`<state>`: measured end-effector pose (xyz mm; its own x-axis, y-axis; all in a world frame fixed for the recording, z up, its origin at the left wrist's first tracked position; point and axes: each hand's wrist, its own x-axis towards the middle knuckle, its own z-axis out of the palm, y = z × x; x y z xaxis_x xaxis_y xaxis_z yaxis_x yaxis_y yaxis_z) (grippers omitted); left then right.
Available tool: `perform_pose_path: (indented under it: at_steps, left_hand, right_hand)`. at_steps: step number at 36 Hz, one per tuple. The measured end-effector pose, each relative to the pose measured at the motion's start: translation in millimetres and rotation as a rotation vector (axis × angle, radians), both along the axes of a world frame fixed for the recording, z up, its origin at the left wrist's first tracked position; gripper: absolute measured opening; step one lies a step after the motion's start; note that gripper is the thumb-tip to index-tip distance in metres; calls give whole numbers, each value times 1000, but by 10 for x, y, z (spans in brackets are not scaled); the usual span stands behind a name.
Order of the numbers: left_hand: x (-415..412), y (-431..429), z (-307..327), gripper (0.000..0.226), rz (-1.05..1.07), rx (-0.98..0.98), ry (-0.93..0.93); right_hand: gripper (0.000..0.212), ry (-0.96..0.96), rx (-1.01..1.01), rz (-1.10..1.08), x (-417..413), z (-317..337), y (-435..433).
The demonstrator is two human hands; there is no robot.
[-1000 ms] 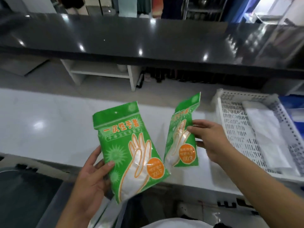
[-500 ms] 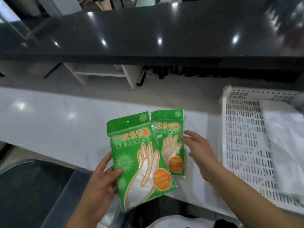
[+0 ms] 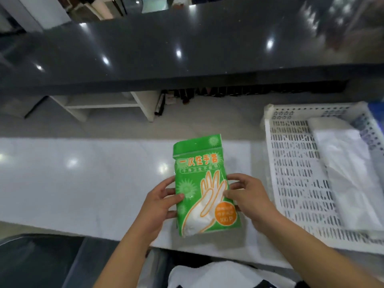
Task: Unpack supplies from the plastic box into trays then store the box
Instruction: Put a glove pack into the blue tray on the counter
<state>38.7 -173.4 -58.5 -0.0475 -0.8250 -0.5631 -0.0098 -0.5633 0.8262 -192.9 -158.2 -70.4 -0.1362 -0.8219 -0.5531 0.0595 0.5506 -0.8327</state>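
Note:
A green pack of disposable gloves [image 3: 199,175] with a white hand drawing lies flat over the white counter [image 3: 83,179]. A second pack seems stacked under it and is hidden. My left hand [image 3: 160,206] grips the pack's left edge, thumb on its face. My right hand [image 3: 247,196] grips its right edge. A white perforated tray [image 3: 295,183] stands to the right, holding folded white plastic sheets [image 3: 349,175]. The clear plastic box [image 3: 41,262] shows at the bottom left, below the counter edge.
A long glossy black countertop [image 3: 187,48] runs across the back. Below it stand a white shelf unit [image 3: 108,104] and a row of dark bottles [image 3: 228,92]. A blue crate edge [image 3: 377,113] peeks out behind the tray.
The two green packs, held apart one in each hand, have come together into one stack over the counter. Both hands now hold the stack by its sides.

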Motion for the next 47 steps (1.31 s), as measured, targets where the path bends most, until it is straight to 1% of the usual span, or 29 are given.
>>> perform_pose_path:
  at_steps: [3, 6, 8, 10, 14, 16, 18, 20, 22, 24, 26, 28, 29, 31, 36, 40, 43, 47]
  left_hand:
    - [-23, -186, -102, 52, -49, 4, -83]
    - [-36, -272, -237, 51, -60, 48, -114]
    - [-17, -298, -313, 50, -69, 33, -130]
    - [25, -318, -364, 50, -98, -2, -169]
    - [116, -334, -402, 50, -130, -16, -191]
    - [146, -337, -397, 50, -142, -25, -209]
    - [167, -344, -390, 56, -162, -41, -234]
    - [173, -362, -379, 60, -148, -12, -197]
    - [163, -390, -354, 52, -125, 63, -103]
    - [154, -424, -316, 45, -122, 131, -26]
    - [176, -461, -274, 35, -141, 195, 59]
    - [216, -491, -237, 28, -210, 232, 135]
    - [239, -501, -229, 30, -250, 233, 155]
    - [284, -503, -235, 39, -302, 211, 195]
    - [321, -492, -234, 71, -401, 180, 307]
    - [202, -468, -163, 68, -461, 135, 400]
    - [51, -427, -58, 71, -524, 96, 444]
    - [-305, -309, 150, 67, -623, 24, 476]
  right_hand:
    - [38, 107, 13, -32, 56, -107, -49]
    - [39, 226, 39, -33, 155, -194, -29]
    - [41, 288, 41, -47, 210, -223, -9]
    - [43, 326, 47, -47, 229, -251, -13]
    - [40, 349, 61, -35, 282, -262, -20]
    - [40, 403, 77, -32, 302, -256, -35]
    - [48, 456, 105, -17, 308, -237, -45]
    - [61, 407, 130, -33, 313, -205, -68]
    - [64, 296, 134, -70, 312, -164, -101]
    - [59, 190, 174, -128, 305, -106, -149]
    - [49, 63, 251, -192, 275, -36, -191]
    - [39, -19, 309, -161, 238, 37, -205]
    - [36, -41, 323, -135, 224, 69, -201]
    - [33, -72, 316, -115, 201, 127, -156]
    - [37, -152, 215, -156, 159, 286, 76]
    - [45, -217, 135, -210, 62, 450, 326]
    - [42, -219, 79, -242, -64, 605, 556]
    - [40, -195, 12, -282, -319, 820, 914]
